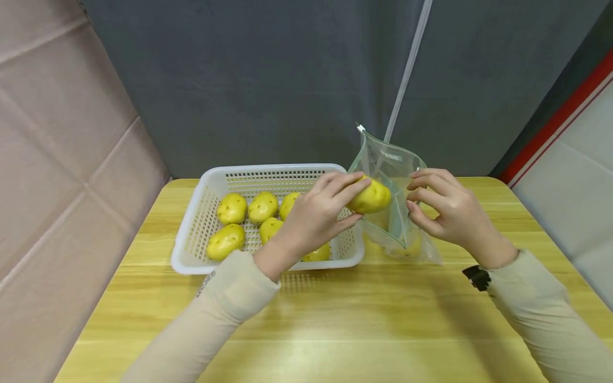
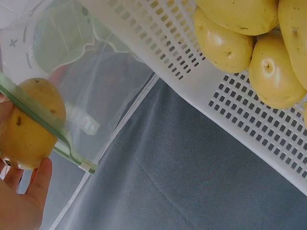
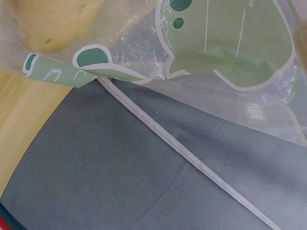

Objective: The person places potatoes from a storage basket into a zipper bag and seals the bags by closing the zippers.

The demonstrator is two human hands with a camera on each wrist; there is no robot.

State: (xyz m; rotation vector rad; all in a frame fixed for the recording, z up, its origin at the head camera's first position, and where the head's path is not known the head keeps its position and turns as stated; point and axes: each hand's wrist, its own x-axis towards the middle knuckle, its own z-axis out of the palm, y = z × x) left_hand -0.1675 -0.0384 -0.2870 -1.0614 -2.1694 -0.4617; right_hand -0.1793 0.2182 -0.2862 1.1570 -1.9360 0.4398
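My left hand point(image 1: 318, 207) grips a yellow potato point(image 1: 374, 197) at the mouth of a clear zip bag point(image 1: 394, 155). In the left wrist view the potato point(image 2: 36, 127) lies partly behind the bag's green zip strip point(image 2: 48, 125). My right hand point(image 1: 445, 207) pinches the bag's right edge between thumb and fingers, and the mouth stands wide. Low in the bag another potato point(image 1: 409, 247) shows blurrily through the plastic; the right wrist view has a potato point(image 3: 57, 21) behind the film and the bag's green print point(image 3: 230, 43).
A white perforated basket point(image 1: 273, 169) stands left of the bag, with several potatoes point(image 1: 226, 242) inside; my left forearm passes over its front rim. Wooden table point(image 1: 335, 330) extends in front. A grey curtain point(image 1: 249, 85) hangs behind, close to the bag.
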